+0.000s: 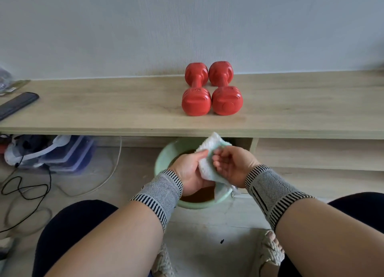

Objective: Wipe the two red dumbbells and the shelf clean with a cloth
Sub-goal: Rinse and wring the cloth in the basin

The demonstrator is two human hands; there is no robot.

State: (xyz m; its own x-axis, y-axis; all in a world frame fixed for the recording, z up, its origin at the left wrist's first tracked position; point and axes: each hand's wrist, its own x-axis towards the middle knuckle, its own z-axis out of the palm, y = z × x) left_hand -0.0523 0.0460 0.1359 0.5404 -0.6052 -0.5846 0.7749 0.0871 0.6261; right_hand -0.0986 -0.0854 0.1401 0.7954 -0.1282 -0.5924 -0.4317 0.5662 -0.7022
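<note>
Two red dumbbells lie side by side on the light wooden shelf (104, 106), the left dumbbell (196, 89) and the right dumbbell (225, 88), both pointing toward the wall. Below the shelf's front edge, my left hand (190, 170) grips a white and pale green cloth (208, 164). My right hand (231, 165) holds the cloth's other side with curled fingers. Both hands hover over a green basin (164, 154) of brownish water on the floor. Striped grey wrist bands cover both wrists.
A black remote-like bar (17, 104) lies at the shelf's left end. Under the shelf at left sit clear plastic boxes (66, 152) and clutter. Black and white cables (27, 189) trail over the floor. My knees and woven shoes frame the bottom.
</note>
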